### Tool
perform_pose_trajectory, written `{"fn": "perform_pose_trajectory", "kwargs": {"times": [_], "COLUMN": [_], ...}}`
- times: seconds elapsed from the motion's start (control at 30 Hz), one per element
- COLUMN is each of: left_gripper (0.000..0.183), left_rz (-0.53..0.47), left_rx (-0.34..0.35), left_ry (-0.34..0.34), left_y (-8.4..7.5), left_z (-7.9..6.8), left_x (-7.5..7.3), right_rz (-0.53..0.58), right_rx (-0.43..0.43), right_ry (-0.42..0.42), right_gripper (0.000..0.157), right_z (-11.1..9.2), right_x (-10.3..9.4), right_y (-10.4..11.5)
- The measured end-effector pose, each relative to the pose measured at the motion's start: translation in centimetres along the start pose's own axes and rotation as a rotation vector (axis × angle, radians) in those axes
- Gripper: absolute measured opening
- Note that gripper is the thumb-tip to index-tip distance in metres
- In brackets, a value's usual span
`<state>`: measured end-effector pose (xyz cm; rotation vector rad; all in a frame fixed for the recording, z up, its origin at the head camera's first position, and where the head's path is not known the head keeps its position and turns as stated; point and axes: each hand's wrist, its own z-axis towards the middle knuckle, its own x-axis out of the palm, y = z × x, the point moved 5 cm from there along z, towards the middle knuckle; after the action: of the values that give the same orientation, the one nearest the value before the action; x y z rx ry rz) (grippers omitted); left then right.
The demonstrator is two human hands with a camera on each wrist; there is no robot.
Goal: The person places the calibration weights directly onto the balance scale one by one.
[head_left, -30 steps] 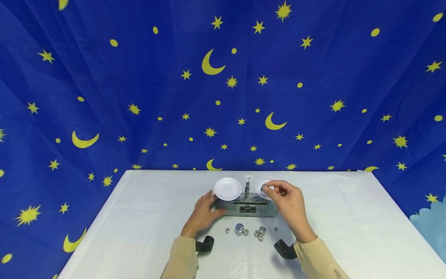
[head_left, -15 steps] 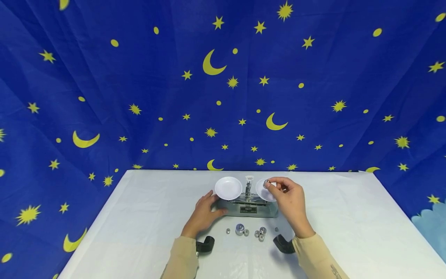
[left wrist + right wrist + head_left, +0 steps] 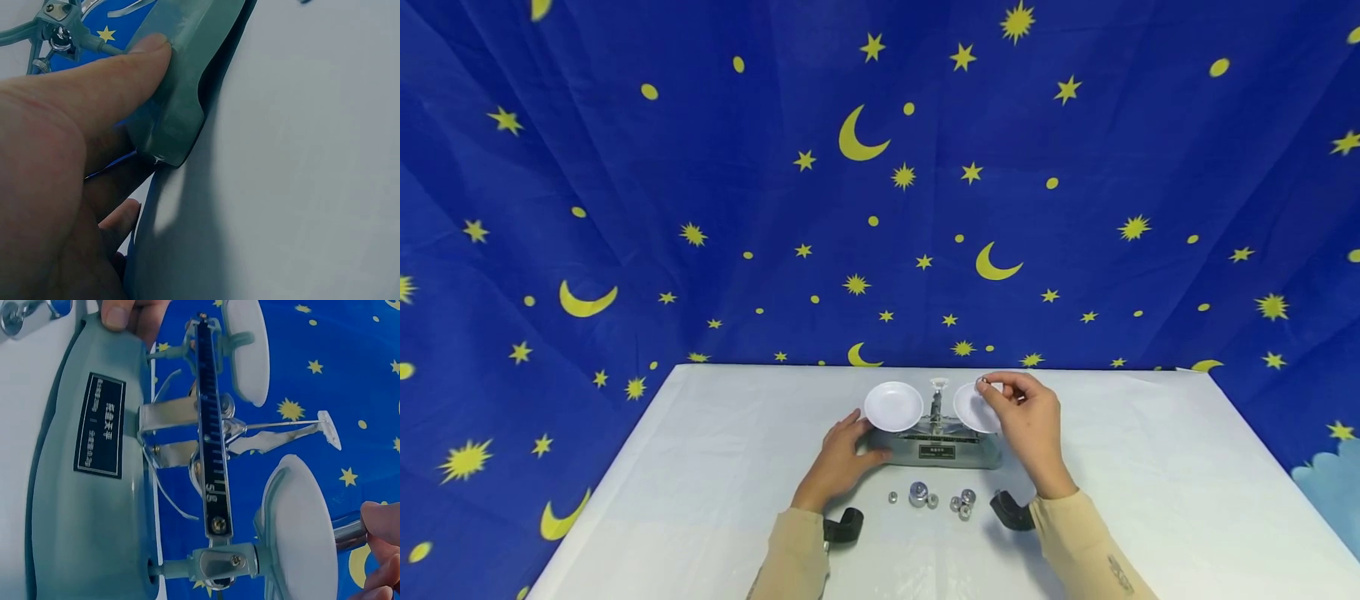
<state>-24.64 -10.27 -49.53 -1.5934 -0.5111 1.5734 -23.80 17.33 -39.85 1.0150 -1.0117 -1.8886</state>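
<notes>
Left hand (image 3: pixel 838 462) clasps the left end of the grey-green balance (image 3: pixel 958 454), thumb laid on the front of the base and fingers reaching round behind it. Right hand (image 3: pixel 1032 421) pinches a small metal weight (image 3: pixel 350 532) between thumb and forefinger. From the head view I see that weight at the far rim of the right pan (image 3: pixel 973 412); from the right wrist it shows on the pan's upper side, partly hidden by the rim, and I cannot tell whether the two touch. Balance stands upright on the white table (image 3: pixel 647 500), its left pan (image 3: pixel 893 407) near my left fingers. Graduated beam (image 3: pixel 212 425) is dark with pale marks; dark label (image 3: pixel 100 425) on the base bears light characters. On the table, between the balance and me: a large weight (image 3: pixel 918 494) with a smaller weight (image 3: pixel 932 501) just beside it, a lone small weight (image 3: pixel 892 497) to their left, and a cluster of three weights (image 3: pixel 967 497) to their right. Beige sleeves (image 3: pixel 790 550) cover my forearms. Behind the table hangs blue cloth (image 3: pixel 775 192) printed with yellow moons and stars.
</notes>
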Motion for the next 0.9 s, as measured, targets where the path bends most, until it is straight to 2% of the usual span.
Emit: {"fn": "perform_pose_trajectory", "kwargs": {"times": [0.6,0.9], "left_gripper": [0.063,0.064], "left_rz": [0.003,-0.007], "left_rx": [0.001,-0.004], "left_ry": [0.006,0.011], "left_y": [-0.2,-0.5], "left_z": [0.0,-0.1], "left_x": [-0.1,-0.2], "right_rz": [-0.130,-0.159], "right_rx": [0.013,0.007], "right_ry": [0.016,0.028], "right_gripper": [0.010,0.009], "right_z": [0.6,0.8], "right_x": [0.1,0.0], "right_y": [-1.4,-2.0]}}
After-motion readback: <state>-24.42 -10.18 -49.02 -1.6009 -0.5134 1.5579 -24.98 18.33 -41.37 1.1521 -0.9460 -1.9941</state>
